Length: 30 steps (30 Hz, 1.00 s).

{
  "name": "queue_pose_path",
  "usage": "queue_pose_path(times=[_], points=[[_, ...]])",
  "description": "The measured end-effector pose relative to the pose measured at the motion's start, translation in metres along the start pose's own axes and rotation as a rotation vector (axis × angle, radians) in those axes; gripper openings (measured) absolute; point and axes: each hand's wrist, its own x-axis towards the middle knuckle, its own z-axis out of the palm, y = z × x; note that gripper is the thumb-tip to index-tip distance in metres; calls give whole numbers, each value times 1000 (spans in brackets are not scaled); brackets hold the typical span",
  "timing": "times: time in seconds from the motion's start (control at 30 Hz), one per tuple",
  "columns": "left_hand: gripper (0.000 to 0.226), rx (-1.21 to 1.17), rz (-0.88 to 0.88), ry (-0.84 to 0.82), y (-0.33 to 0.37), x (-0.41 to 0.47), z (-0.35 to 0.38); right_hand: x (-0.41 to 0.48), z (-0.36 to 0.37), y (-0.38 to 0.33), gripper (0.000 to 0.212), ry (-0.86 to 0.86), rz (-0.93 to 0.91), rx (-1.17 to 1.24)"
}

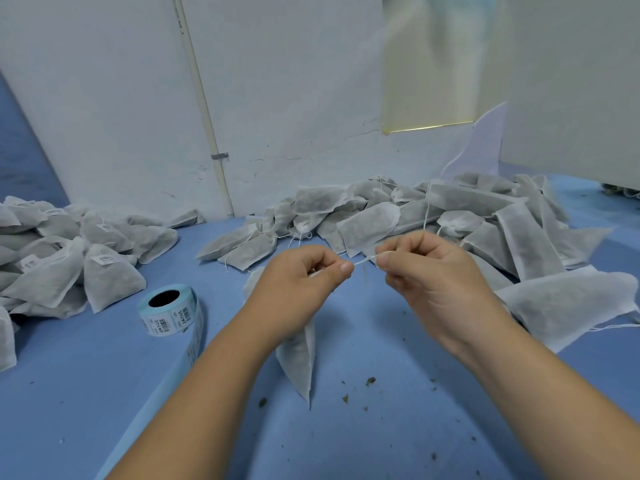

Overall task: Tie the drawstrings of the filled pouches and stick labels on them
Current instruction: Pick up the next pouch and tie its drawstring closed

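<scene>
String (363,260) stretches taut between your pinches, left hand (304,285) and right hand (429,278) each nipping an end; the pouch (299,362) hangs below your left grip, probably so its neck cinches.

A filled white pouch (299,355) hangs corner-down at centre, its drawstring (365,260) taut above. Unlabelled pouches (415,216) heap far right. Labelled pouches (69,258) pile left, beside a blue label roll (169,311).
</scene>
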Motion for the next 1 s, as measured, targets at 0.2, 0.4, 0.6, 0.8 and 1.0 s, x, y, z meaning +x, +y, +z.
queue_pose_path(times=[0.2,0.4,0.6,0.8,1.0], points=[[19,-7,-8,6,-2,0,-5,0,-3,-1,24,-1,9,-127],[19,33,-15,12,-5,0,-8,1,-10,-6,34,-62,49,-234],[23,107,16,-12,-10,2,-9,1,-17,-16,36,-173,188,-275],[23,145,30,-2,-14,3,-8,3,-20,-17,39,-206,264,-179],[24,72,-58,-95,-14,2,-15,6,-23,-13,34,-63,184,-156]])
